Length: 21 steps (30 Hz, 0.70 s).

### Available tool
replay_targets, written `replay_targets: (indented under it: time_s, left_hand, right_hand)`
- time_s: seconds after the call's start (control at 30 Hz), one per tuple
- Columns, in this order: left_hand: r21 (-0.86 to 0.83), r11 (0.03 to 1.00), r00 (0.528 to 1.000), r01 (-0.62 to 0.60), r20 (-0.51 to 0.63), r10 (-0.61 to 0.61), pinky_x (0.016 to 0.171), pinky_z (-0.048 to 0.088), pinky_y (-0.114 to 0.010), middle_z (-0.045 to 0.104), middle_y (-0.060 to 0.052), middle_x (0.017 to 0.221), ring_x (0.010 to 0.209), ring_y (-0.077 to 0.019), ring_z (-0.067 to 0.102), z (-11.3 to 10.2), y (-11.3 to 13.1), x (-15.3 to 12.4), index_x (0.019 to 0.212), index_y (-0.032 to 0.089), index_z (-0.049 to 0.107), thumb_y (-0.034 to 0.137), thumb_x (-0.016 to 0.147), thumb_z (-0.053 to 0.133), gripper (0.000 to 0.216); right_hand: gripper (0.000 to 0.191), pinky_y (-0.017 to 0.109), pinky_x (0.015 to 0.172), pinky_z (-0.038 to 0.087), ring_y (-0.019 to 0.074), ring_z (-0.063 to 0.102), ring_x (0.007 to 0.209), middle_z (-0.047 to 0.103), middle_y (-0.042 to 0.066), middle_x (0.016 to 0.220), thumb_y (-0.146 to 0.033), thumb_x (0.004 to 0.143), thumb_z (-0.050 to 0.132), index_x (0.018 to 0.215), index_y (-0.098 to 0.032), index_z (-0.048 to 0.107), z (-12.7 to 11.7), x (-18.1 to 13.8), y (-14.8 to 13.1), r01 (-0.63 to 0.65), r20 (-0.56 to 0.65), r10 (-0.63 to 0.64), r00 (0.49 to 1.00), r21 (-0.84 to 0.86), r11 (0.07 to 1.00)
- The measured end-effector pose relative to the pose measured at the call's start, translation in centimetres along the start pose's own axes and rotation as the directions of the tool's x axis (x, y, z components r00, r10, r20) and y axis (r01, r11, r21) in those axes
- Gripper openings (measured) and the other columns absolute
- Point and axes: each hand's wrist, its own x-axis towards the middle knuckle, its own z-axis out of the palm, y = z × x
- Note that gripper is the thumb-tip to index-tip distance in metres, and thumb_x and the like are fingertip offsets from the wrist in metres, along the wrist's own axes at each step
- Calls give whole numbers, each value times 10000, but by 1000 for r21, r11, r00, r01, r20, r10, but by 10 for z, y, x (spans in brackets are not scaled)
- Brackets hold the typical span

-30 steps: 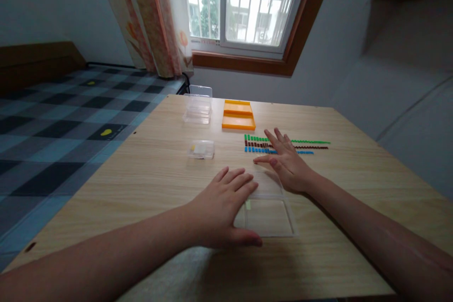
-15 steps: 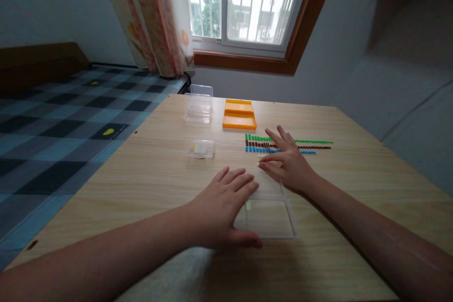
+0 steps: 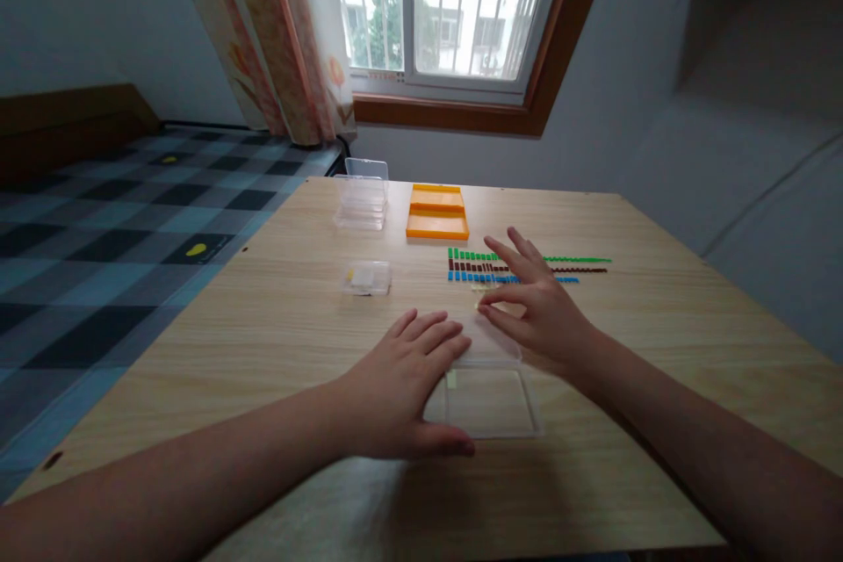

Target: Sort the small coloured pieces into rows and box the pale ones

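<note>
Item: pale piece (image 3: 479, 306), at the right fingertips, just off the clear case (image 3: 491, 437) at its 12 o'clock side; too small for us to read its long axis.

Item: right hand (image 3: 545, 309), thumb and forefinger pinched on that piece, other fingers raised. We judge a light pinch by the edges best, wrist high, so that no neighbour is brushed.

Item: left hand (image 3: 401, 391), fingers spread, grasping nothing, laid over the case's 9 o'clock side. Gentle pressure should suffice to steady the case, in our view.

Item: yellowish piece (image 3: 451, 379), within the case, long axis from 12 to 6 o'clock.

Item: pale row (image 3: 483, 287), partly hidden by the right hand; beyond it towards 12, blue row (image 3: 465, 277), brown row (image 3: 466, 267) and green row (image 3: 465, 255), each running roughly 9 to 3. Matching that line seems wise to us.
</note>
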Motion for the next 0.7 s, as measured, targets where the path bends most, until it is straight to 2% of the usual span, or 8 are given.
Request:
replay_targets:
  time_s: [0.13,0.23,0.33,0.47,0.6,0.7]
  left_hand:
    - [-14,1000,1000,-11,-27,11,1237,191,-651,443,-195,1582,1493,-437,338,2,0,-1,1511,168,467,783,781,681,979]
    - [-18,1000,999,-17,-38,16,1242,187,-644,446,-192,1580,1497,-433,331,3,0,-2,1504,162,475,784,764,701,993]
    - [-13,1000,999,-20,-47,20,1246,182,-643,437,-195,1584,1490,-431,340,3,0,-2,1496,142,485,763,746,742,1008]
    - [-19,999,998,-30,-47,29,1240,188,-647,438,-191,1584,1477,-427,363,4,0,-2,1486,156,496,738,753,750,970]
    - [-29,999,996,-44,-76,42,1238,185,-640,442,-197,1579,1484,-425,351,7,-1,-2,1503,152,470,771,791,682,967]
    - [-33,998,995,-47,-88,44,1240,175,-633,455,-190,1569,1481,-425,353,9,-2,-2,1487,165,483,771,801,666,933]
  right_hand:
    - [166,643,1255,177,335,119,1591,261,-21,1677,-238,917,643,840,-242,790,-24,-8,-32,163,124,-173,977,86,983]
    - [145,637,1271,95,330,97,1595,275,3,1673,-221,898,662,801,-228,769,-26,-13,-47,236,180,-251,951,101,966]
    - [111,651,1269,31,330,68,1597,322,5,1654,-209,859,696,761,-223,745,-18,-16,-51,254,209,-267,941,88,963]
    - [91,685,1258,45,347,84,1593,393,-2,1617,-235,836,727,746,-226,736,-13,-19,-49,240,263,-253,931,82,967]
    - [45,685,1258,57,353,97,1591,350,-8,1640,-232,841,726,814,-242,761,-20,-17,-46,264,241,-275,931,80,961]
    - [123,682,1260,61,356,108,1589,333,-33,1647,-194,814,734,891,-278,779,-24,-15,-44,285,243,-297,923,85,955]
